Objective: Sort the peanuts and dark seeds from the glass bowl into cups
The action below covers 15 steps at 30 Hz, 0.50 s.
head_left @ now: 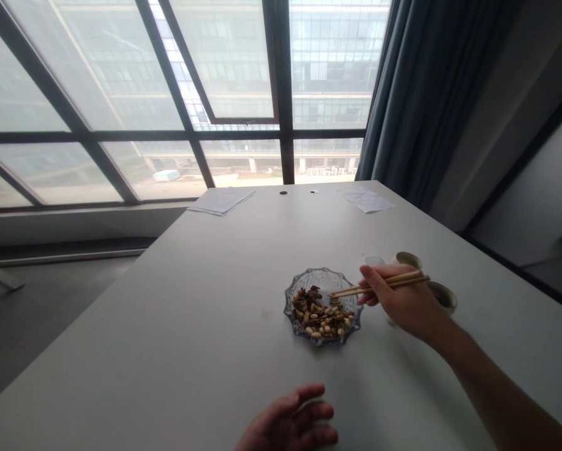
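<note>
My right hand [403, 297] is closed around a pair of wooden chopsticks [398, 280]. Their tips reach over the right side of a scalloped glass bowl [290, 321], close to its contents. Inside the bowl lies a mix of pale nuts [326, 328] and dark brown pieces [309, 297]. Whether the tips pinch a piece, I cannot make out. Below the bowl, near the bottom edge of the view, my left hand [295, 419] holds nothing, its fingers apart and slightly curled. Two small cups, a far one [408, 259] and a near one [445, 296], are partly hidden behind my right hand.
The white table [178, 338] stretches toward the window. A small whitish item [373, 260] lies just beyond my right hand. Paper stacks rest at the far left [222, 202] and far right [368, 200], with two round cable holes between them. A dark curtain [417, 94] hangs at right.
</note>
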Motion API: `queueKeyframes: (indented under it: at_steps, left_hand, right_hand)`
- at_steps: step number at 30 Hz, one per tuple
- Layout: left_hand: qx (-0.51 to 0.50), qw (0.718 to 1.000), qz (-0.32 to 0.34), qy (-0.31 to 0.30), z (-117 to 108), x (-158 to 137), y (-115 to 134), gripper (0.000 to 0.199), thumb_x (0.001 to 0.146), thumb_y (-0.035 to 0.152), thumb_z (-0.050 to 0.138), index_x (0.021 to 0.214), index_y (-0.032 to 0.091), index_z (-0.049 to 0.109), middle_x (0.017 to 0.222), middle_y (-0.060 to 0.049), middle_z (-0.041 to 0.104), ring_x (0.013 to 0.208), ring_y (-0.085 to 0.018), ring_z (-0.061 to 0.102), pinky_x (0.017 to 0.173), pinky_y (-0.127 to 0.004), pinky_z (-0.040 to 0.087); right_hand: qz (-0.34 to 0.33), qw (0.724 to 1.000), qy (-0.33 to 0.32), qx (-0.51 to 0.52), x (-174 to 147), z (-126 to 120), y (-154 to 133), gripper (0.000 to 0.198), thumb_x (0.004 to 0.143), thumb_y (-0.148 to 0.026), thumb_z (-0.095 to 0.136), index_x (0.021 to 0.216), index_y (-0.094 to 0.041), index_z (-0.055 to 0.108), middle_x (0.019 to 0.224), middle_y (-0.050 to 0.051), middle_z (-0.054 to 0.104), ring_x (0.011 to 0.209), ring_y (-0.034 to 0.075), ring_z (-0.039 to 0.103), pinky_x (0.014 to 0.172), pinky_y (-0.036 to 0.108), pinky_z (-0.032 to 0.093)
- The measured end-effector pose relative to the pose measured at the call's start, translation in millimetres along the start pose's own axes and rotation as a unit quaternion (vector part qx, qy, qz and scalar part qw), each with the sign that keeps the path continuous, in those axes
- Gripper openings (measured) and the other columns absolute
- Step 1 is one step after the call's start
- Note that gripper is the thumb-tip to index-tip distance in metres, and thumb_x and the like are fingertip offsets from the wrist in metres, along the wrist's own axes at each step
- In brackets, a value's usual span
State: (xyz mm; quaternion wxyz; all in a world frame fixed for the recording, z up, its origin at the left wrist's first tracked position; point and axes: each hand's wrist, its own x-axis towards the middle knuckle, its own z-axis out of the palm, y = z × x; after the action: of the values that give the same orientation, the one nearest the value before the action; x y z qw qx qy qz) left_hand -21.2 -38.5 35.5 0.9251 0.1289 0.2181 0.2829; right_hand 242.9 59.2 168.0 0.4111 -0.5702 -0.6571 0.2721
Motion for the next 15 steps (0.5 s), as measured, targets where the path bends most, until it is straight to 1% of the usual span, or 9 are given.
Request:
queueKeyframes:
  at_steps: [4,7,9,12,15]
  left_hand:
    - [0.0,1.0,0.001,0.001,2,-1,0,0.033,0.085,0.033,0.063,0.114,0.022,0.072,0.11,-0.004,0.077,0.105,-0.022,0.068,0.1,-0.034,0.037]
    - [0.002,1.0,0.002,0.001,3,-1,-1,0.032,0.084,0.032,0.063,0.113,0.022,0.073,0.108,-0.003,0.078,0.104,-0.022,0.068,0.099,-0.033,0.037]
    - [0.001,1.0,0.003,0.001,3,0,0,0.033,0.083,0.032,0.064,0.113,0.021,0.073,0.107,-0.003,0.078,0.103,-0.022,0.068,0.098,-0.033,0.037]
    - [0.001,1.0,0.001,0.004,3,-1,0,0.033,0.084,0.032,0.063,0.113,0.021,0.073,0.106,-0.002,0.078,0.103,-0.022,0.068,0.098,-0.033,0.037]
    - [0.001,1.0,0.002,0.005,3,-3,0,0.033,0.084,0.032,0.063,0.113,0.021,0.073,0.106,-0.003,0.078,0.103,-0.022,0.068,0.098,-0.034,0.037]
  right_hand:
    - [0.031,0.995,0.099,-0.006,6,-22,0,0.045,0.09,-0.06,0.06,0.078,-0.019,0.074,0.065,0.007,0.076,0.059,0.023,0.075,0.055,0.029,0.06]
    - [0.017,0.985,0.164,-0.047,11,-39,5,0.045,0.091,-0.059,0.06,0.077,-0.019,0.073,0.065,0.008,0.076,0.06,0.024,0.075,0.058,0.031,0.06]
    - [-0.012,0.98,0.18,-0.082,14,-47,10,0.044,0.092,-0.058,0.059,0.077,-0.019,0.073,0.066,0.008,0.076,0.06,0.024,0.074,0.058,0.031,0.058]
    - [-0.034,0.974,0.178,-0.134,17,-53,16,0.042,0.093,-0.057,0.058,0.078,-0.02,0.072,0.066,0.006,0.075,0.06,0.023,0.074,0.057,0.031,0.056]
    - [-0.028,0.976,0.174,-0.125,16,-51,15,0.041,0.092,-0.057,0.059,0.079,-0.02,0.072,0.067,0.006,0.076,0.063,0.024,0.074,0.059,0.032,0.057]
